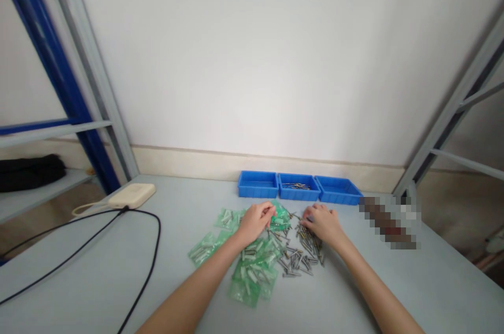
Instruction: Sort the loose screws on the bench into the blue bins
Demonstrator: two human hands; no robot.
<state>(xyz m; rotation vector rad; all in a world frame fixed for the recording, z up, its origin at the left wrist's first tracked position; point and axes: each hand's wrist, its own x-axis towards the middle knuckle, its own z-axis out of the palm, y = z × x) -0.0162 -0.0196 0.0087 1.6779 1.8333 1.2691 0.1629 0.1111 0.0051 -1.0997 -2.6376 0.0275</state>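
My left hand (256, 218) is closed above the green plastic bags, fingertips pressed together; whatever they hold, if anything, is too small to make out. Beneath and around it lie several green see-through bags (246, 289) with white and metallic pieces inside. My right hand (322, 221) rests at the far end of a pile of long brass-coloured screws (311, 242), its fingers curled down and bunched there. Their tips are partly hidden, so I cannot see what is between them. Nearer to me, a second pile of grey screws (296, 261) lies loose on the table.
Three blue bins stand along the wall: a left bin (258, 190), a middle bin (299, 195) with some screws in it, and a right bin (340, 197). A cream-coloured box (132, 196) and a black cable (158, 234) lie on the left. Metal frames rise on both sides.
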